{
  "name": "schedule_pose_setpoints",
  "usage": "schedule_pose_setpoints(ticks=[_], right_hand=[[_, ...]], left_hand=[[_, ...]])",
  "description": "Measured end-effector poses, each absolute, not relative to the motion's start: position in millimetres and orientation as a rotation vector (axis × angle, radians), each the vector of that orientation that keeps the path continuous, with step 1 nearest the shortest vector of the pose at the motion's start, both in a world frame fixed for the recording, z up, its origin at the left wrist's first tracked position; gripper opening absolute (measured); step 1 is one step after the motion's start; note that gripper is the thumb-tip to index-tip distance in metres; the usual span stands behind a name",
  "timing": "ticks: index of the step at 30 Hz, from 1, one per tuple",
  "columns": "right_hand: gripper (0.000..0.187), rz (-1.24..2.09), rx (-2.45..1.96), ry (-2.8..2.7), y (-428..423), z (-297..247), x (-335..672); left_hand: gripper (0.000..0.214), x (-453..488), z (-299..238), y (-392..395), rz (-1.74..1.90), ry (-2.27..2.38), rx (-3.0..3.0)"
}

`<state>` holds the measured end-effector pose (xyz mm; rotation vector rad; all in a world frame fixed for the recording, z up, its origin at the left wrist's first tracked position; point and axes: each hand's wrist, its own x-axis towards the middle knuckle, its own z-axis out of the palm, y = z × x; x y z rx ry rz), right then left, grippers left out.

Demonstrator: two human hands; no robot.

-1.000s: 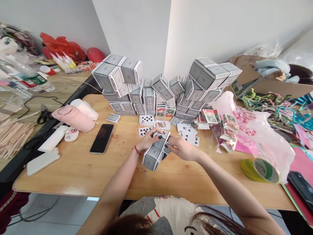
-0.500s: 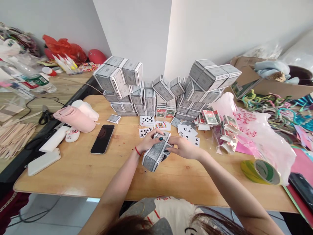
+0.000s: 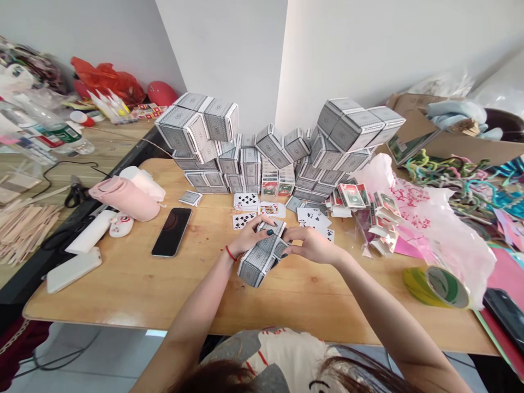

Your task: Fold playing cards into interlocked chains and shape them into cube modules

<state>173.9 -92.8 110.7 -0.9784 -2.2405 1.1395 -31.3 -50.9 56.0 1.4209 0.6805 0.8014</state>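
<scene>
Over the middle of the table, my left hand (image 3: 254,236) grips a block of folded playing cards (image 3: 256,262), its thumb with dark green nail on top. My right hand (image 3: 308,244) pinches a card flap on the block's right side; the fingertips are partly hidden behind it. Just beyond lie loose playing cards (image 3: 245,201) face up, and more face-up cards (image 3: 313,217) sit to the right. Behind them rise stacked grey card blocks on the left (image 3: 204,180) and right (image 3: 341,128), with a small folded card piece (image 3: 190,197) near the left stack.
A black phone (image 3: 172,232), pink bottle (image 3: 125,199) and white case (image 3: 73,270) lie on the left. Several red card boxes (image 3: 350,196), a crumpled plastic bag (image 3: 434,218) and a yellow tape roll (image 3: 436,286) are on the right. The wooden table (image 3: 164,295) ends near my body.
My right hand has shifted slightly to the right along the block's side, showing more of the flap. My left hand and the block stay nearly where they were.
</scene>
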Motion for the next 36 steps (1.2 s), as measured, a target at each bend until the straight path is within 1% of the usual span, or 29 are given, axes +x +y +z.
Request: schedule_pose_setpoints(ticks=[9, 14, 19, 29, 36], right_hand=[[0.021, 1.083, -0.935, -2.243, -95, 111, 170], [0.031, 0.923, -0.985, -2.22, -99, 105, 161], [0.034, 0.842, -1.015, -2.238, -101, 104, 154], [0.035, 0.907, -1.033, -2.258, -96, 109, 152], [0.035, 0.948, -1.03, -2.249, -95, 109, 153]], left_hand=[[0.03, -31, 60, -52, 0.798, 0.704, 1.466], [0.031, -31, 58, -53, 0.834, 0.735, 1.483], [0.035, -34, 53, -53, 0.865, 0.72, 1.467], [0.04, -34, 47, -53, 0.886, 0.724, 1.362], [0.033, -34, 51, -54, 0.897, 0.691, 1.394]])
